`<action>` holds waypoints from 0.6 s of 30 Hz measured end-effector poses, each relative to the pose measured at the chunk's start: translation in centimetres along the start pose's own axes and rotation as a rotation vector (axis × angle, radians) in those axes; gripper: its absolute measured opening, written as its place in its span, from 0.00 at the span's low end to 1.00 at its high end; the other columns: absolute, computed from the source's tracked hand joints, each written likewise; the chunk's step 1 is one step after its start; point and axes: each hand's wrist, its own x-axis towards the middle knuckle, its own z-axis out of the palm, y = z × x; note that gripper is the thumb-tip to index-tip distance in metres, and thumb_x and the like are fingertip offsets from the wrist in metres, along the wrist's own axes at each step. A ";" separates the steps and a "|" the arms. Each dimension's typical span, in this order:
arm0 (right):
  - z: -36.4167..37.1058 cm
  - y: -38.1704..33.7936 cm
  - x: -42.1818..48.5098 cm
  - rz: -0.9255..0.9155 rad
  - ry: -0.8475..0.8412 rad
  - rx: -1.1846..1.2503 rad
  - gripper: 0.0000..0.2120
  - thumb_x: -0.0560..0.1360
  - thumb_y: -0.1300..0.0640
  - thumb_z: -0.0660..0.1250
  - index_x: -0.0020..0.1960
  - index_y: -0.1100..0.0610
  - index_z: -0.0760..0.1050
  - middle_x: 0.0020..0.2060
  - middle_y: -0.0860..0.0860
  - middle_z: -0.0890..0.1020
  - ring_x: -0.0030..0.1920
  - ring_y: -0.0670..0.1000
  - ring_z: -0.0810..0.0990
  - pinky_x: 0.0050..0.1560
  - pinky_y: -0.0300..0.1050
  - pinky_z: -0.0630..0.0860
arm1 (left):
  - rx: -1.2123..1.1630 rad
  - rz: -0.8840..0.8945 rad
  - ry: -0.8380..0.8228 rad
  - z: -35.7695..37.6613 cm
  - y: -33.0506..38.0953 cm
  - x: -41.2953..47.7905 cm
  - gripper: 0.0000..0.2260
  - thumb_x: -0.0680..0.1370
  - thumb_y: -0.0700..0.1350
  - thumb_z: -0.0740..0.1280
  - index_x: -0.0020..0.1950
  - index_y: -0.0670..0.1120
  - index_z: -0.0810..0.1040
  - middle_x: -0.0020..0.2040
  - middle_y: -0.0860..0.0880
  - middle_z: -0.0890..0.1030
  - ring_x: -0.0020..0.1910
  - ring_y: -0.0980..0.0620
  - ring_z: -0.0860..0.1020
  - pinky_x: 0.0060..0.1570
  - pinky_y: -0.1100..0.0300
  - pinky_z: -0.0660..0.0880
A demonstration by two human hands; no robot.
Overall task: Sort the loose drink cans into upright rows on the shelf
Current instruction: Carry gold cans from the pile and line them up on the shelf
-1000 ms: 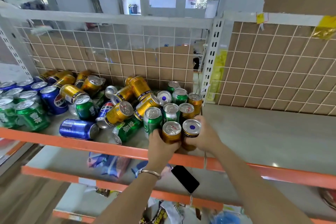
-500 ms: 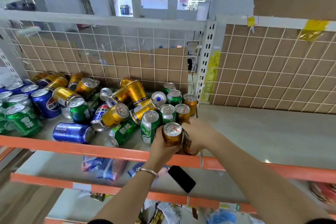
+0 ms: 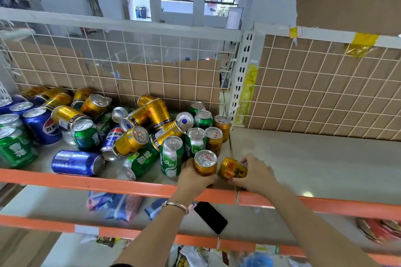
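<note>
While both forearms reach up over the orange front rail (image 3: 108, 184) of the shelf (image 3: 303, 158), the left hand (image 3: 194, 180) is wrapped around an upright gold can (image 3: 205, 163) from the near side, fingers curled round its lower body. There's a silver bracelet (image 3: 175, 206) on that wrist, just below the rail. The right hand (image 3: 255, 174) is gripping a tilted gold can (image 3: 233, 170), which leans at a slant with the fingers hooked over its far end, so I can't see the lid. Both cans are at the front edge of the shelf, just beside each other; can't tell if they touch. Right behind them stand the upright rows (image 3: 196, 141), green and gold cans with lids up, running back toward the wire grid. Off to the left is the loose pile (image 3: 134, 134), gold, green and blue cans lying every which way, including a blue can (image 3: 77, 162) on its side near the rail. A black phone (image 3: 210, 217) lies on the shelf below.
</note>
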 end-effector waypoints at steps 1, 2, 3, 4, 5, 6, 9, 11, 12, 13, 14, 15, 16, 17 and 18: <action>-0.6 -0.7 0.2 -0.032 -0.038 -0.164 0.32 0.63 0.39 0.72 0.61 0.49 0.65 0.58 0.50 0.73 0.61 0.53 0.71 0.68 0.59 0.61 | -0.018 0.011 0.008 0.1 0.0 -0.1 0.32 0.62 0.47 0.77 0.63 0.44 0.69 0.57 0.46 0.73 0.58 0.46 0.73 0.57 0.57 0.71; -1.0 -1.4 0.4 -0.069 -0.091 -0.283 0.35 0.64 0.40 0.72 0.65 0.49 0.64 0.60 0.51 0.72 0.64 0.54 0.69 0.69 0.61 0.58 | -0.046 0.016 0.011 0.1 0.1 -0.3 0.33 0.62 0.47 0.78 0.63 0.45 0.69 0.57 0.46 0.73 0.57 0.46 0.74 0.57 0.56 0.71; -1.2 -2.2 0.6 -0.107 -0.143 -0.354 0.37 0.64 0.44 0.72 0.68 0.50 0.62 0.62 0.52 0.72 0.65 0.56 0.68 0.68 0.62 0.58 | -0.083 0.020 0.008 0.1 0.0 -0.4 0.34 0.62 0.46 0.78 0.64 0.46 0.68 0.58 0.47 0.73 0.57 0.46 0.75 0.57 0.56 0.71; -1.3 -3.0 0.7 -0.137 -0.174 -0.393 0.37 0.65 0.47 0.72 0.70 0.50 0.60 0.62 0.53 0.71 0.65 0.57 0.68 0.66 0.60 0.62 | -0.122 0.028 -0.002 0.1 0.0 -0.5 0.34 0.61 0.46 0.78 0.64 0.47 0.68 0.58 0.48 0.74 0.56 0.47 0.75 0.57 0.56 0.71; -1.1 -3.8 0.8 -0.165 -0.176 -0.425 0.37 0.67 0.50 0.72 0.71 0.51 0.59 0.63 0.54 0.71 0.64 0.58 0.69 0.64 0.58 0.66 | -0.152 0.039 -0.011 0.1 0.0 -0.6 0.34 0.61 0.46 0.78 0.64 0.48 0.68 0.58 0.48 0.75 0.56 0.48 0.76 0.57 0.56 0.72; -0.6 -4.5 0.8 -0.197 -0.157 -0.462 0.35 0.68 0.52 0.71 0.70 0.53 0.60 0.63 0.55 0.71 0.64 0.58 0.70 0.62 0.56 0.69 | -0.166 0.041 -0.022 0.0 -0.1 -0.6 0.34 0.60 0.47 0.78 0.63 0.49 0.69 0.58 0.49 0.76 0.56 0.49 0.76 0.57 0.55 0.72; 0.6 -5.0 1.3 -0.211 -0.111 -0.449 0.29 0.68 0.52 0.71 0.66 0.54 0.64 0.61 0.55 0.73 0.62 0.59 0.72 0.60 0.54 0.70 | -0.150 0.055 -0.042 -0.3 0.1 -0.3 0.32 0.59 0.48 0.78 0.60 0.50 0.70 0.56 0.49 0.78 0.55 0.50 0.77 0.57 0.55 0.73; 0.5 -4.3 1.7 -0.220 -0.058 -0.214 0.27 0.65 0.49 0.73 0.60 0.50 0.68 0.54 0.52 0.76 0.58 0.57 0.76 0.55 0.51 0.72 | -0.122 0.054 -0.052 -0.5 0.2 0.0 0.30 0.60 0.45 0.79 0.57 0.50 0.69 0.53 0.49 0.78 0.53 0.49 0.77 0.55 0.55 0.74; 0.2 -3.7 1.8 -0.204 -0.013 0.021 0.26 0.63 0.50 0.75 0.57 0.49 0.68 0.50 0.50 0.76 0.55 0.55 0.77 0.52 0.49 0.74 | -0.111 0.051 -0.056 -0.5 0.2 0.2 0.29 0.61 0.44 0.79 0.57 0.49 0.69 0.52 0.50 0.78 0.52 0.49 0.77 0.54 0.55 0.74; -0.2 -3.0 1.8 -0.153 0.025 0.303 0.27 0.63 0.53 0.76 0.58 0.50 0.68 0.49 0.50 0.76 0.53 0.53 0.77 0.51 0.47 0.74 | -0.109 0.049 -0.064 -0.6 0.3 0.2 0.29 0.61 0.44 0.79 0.57 0.49 0.69 0.51 0.50 0.78 0.52 0.50 0.77 0.54 0.55 0.74; -0.5 -2.3 1.5 -0.085 0.056 0.555 0.28 0.64 0.57 0.77 0.59 0.52 0.68 0.49 0.50 0.76 0.52 0.52 0.77 0.51 0.45 0.73 | -0.119 0.050 -0.075 -0.5 0.4 0.3 0.29 0.61 0.43 0.79 0.57 0.48 0.69 0.50 0.51 0.78 0.52 0.50 0.77 0.54 0.55 0.74; -0.6 -1.6 1.2 -0.036 0.087 0.709 0.29 0.65 0.59 0.77 0.61 0.54 0.67 0.50 0.50 0.75 0.52 0.51 0.76 0.52 0.44 0.72 | -0.130 0.050 -0.090 -0.3 0.4 0.3 0.30 0.61 0.43 0.79 0.58 0.48 0.69 0.51 0.51 0.78 0.53 0.49 0.78 0.55 0.55 0.74; -0.6 -0.8 0.9 -0.018 0.108 0.759 0.31 0.65 0.60 0.77 0.62 0.55 0.66 0.52 0.51 0.75 0.53 0.51 0.75 0.53 0.43 0.71 | -0.141 0.050 -0.106 -0.1 0.5 0.3 0.31 0.62 0.42 0.79 0.60 0.48 0.69 0.51 0.51 0.78 0.53 0.50 0.77 0.56 0.55 0.74; -0.3 -0.1 0.6 -0.019 0.108 0.761 0.33 0.65 0.60 0.78 0.64 0.55 0.65 0.54 0.51 0.75 0.55 0.51 0.75 0.55 0.43 0.71 | -0.151 0.046 -0.123 0.2 0.7 0.2 0.31 0.62 0.41 0.78 0.61 0.47 0.68 0.51 0.51 0.77 0.53 0.50 0.77 0.55 0.57 0.73; 0.0 0.4 0.3 -0.029 0.095 0.775 0.35 0.64 0.62 0.78 0.65 0.54 0.63 0.56 0.52 0.75 0.57 0.51 0.74 0.57 0.43 0.71 | -0.164 0.045 -0.142 0.4 0.9 0.2 0.31 0.63 0.41 0.78 0.61 0.48 0.68 0.52 0.51 0.77 0.52 0.51 0.76 0.54 0.58 0.72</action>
